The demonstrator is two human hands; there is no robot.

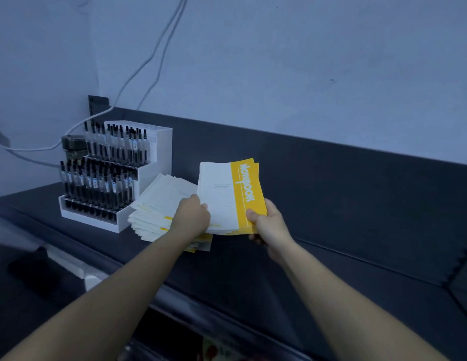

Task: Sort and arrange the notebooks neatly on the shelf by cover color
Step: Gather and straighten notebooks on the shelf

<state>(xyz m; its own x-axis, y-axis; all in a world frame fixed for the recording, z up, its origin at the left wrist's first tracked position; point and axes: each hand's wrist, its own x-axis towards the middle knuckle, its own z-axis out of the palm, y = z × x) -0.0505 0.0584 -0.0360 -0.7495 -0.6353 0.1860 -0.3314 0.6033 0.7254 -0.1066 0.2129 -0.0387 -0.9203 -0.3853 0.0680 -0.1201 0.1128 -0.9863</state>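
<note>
- Your right hand (268, 226) clamps the near right corner of the held bundle (222, 196), with the thumb on top of the yellow band and the fingers beneath.
- Your left hand (193, 214) curls onto the bundle's left edge. It looks like a pinch, though the fingertips are hidden against the paper.
- The bundle is several thin notebooks with white covers and a yellow strip. It is raised off the shelf (344, 204) and tilted up at the far end.
- The loose pile (159, 201) lies on the shelf just beside the pen rack (109, 173), fanned and uneven, with its near end under your left wrist.
- Handling, as a judgement: the notebooks are light, floppy soft-cover stock. The covers look smooth, so the sheaf is likely to slide and splay if held by one corner.
- Take hold across both long edges, or support it from below near the spine, and square it against the shelf before setting it down.
- Corners bend easily, so avoid a hard pinch there.
</note>
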